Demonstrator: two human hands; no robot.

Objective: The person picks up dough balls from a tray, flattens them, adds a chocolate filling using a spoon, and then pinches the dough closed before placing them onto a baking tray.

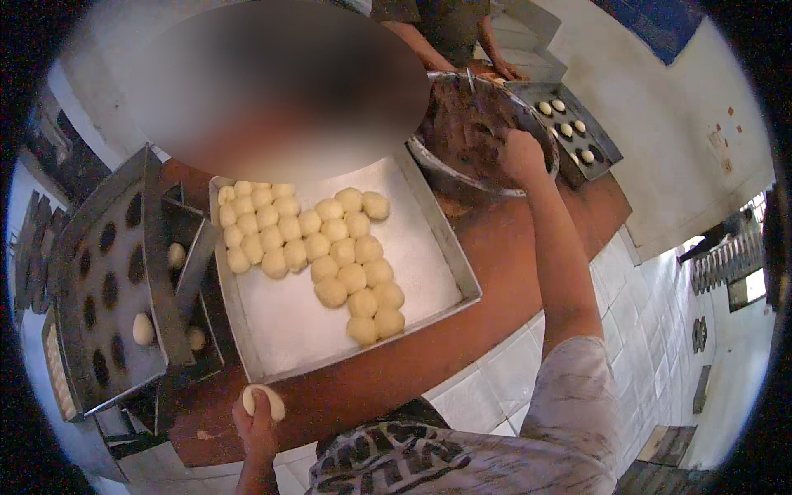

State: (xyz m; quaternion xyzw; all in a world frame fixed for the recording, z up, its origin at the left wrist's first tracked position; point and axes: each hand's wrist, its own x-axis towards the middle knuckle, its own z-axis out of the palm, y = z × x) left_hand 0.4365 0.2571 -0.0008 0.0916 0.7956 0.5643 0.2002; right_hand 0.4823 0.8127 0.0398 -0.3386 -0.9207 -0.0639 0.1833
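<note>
Near the table's front edge, my left hand [256, 431] is closed round a flattened piece of pale dough [266, 403], thumb laid across it. My right arm reaches out to a large metal bowl [485, 188] of thick dark brown filling [462, 124]. At the bowl's right side, my right hand [523, 157] is over the filling with its fingers curled in; what they hold, if anything, is hidden. Between my arms lies a big square metal tray [412, 247], with many round dough balls [334, 252] packed toward its left and middle.
At the left, a dark baking tray [124, 330] with round hollows holds a dough ball [143, 329]. Another dark tray [606, 148] with several dough balls stands beyond the bowl. Across the brown table [495, 256], a person [433, 33] stands with hands behind the bowl. Much of the upper left is blurred.
</note>
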